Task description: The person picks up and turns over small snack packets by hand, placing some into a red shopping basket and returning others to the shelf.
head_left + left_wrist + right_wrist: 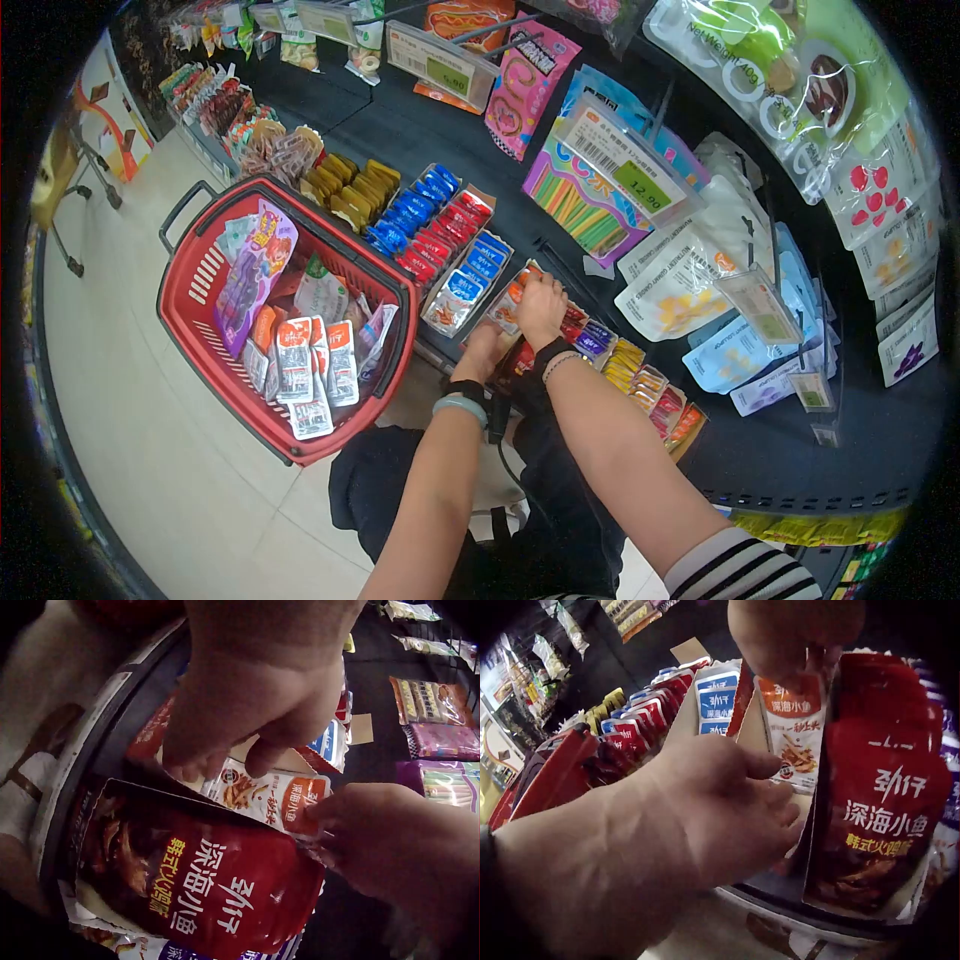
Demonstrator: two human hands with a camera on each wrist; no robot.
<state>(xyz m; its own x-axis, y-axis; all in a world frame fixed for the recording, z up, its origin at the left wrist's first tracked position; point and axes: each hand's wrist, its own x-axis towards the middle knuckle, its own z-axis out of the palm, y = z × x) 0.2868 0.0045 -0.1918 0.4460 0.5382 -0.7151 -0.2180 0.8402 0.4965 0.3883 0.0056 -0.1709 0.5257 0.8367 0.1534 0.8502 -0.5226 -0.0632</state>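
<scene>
An orange-and-white fish snack packet lies in a narrow cardboard box on the shelf. My right hand pinches the packet at its orange top end, as the left wrist view hand on the right shows. At the packet's lower end, my left hand reaches over the box with its fingers loosely extended beside the packet; its fingertips come right to the white part. Right beside stands a box of dark red packets. On the other side is a box of blue-and-white packets.
To the left, a red shopping basket holds several white-and-orange packets and a purple bag. More boxes of red packets and yellow packets line the shelf edge. Hanging bags and price tags stick out above.
</scene>
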